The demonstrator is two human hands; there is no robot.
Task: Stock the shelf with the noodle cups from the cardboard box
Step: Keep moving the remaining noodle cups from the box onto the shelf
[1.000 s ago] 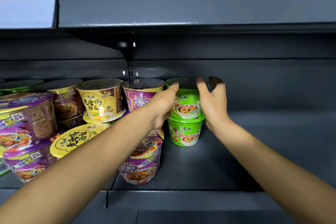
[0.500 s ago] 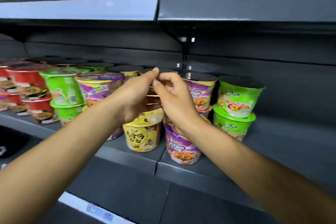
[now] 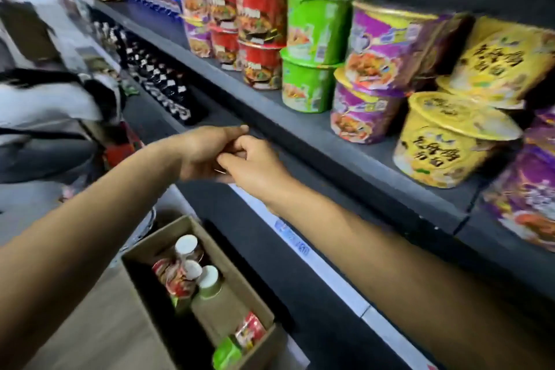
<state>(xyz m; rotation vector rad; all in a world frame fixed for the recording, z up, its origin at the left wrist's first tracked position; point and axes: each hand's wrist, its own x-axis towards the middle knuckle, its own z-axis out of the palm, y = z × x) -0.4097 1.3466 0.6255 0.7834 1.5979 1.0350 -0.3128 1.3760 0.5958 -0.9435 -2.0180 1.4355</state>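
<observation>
Standing at the far left is another person in a white top [image 3: 45, 99], blurred. Below, the cardboard box [image 3: 144, 252] sits on the floor against the shelving, open, with a few red and green noodle cups [image 3: 180, 276] lying inside. Above it, both bare hands meet in the air just in front of the shelf [image 3: 315, 135] edge: the left hand [image 3: 207, 150] has loosely curled fingers, the right hand [image 3: 255, 168] curls against it, and neither holds a cup. Further right, stacked noodle cups fill the shelf: red cups [image 3: 258, 36], green cups [image 3: 312, 51], purple cups [image 3: 378, 69], then yellow cups [image 3: 450, 135].
</observation>
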